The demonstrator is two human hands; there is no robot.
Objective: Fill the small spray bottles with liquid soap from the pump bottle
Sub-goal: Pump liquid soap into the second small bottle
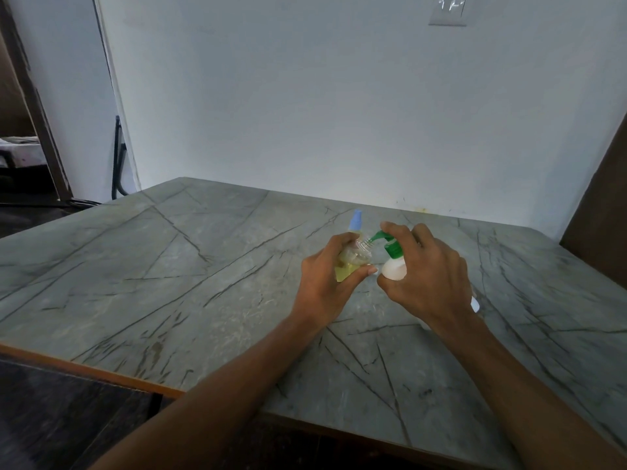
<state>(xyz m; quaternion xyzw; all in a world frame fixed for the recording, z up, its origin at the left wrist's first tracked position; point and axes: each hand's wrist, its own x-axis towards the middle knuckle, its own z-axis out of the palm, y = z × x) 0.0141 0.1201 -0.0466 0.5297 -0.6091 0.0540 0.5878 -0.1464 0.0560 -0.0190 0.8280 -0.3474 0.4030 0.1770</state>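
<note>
filling is in hand: the left hand (325, 283) grips an uncapped small spray bottle (353, 259), part-full of yellow soap, its neck at the green nozzle (376, 237). at its 3 o'clock, the right hand (431, 276) has its fingers (397, 232) curled round the pump bottle (395, 269). next likely calls for steady presses with the mouth kept aligned.

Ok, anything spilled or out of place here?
No spill shows on the grey veined tabletop. The small clear bottle of yellow liquid in the left hand is tilted toward the green spout of the white pump bottle, gripped by the right hand. Oddity: a faint yellow smear low on the wall.
</note>
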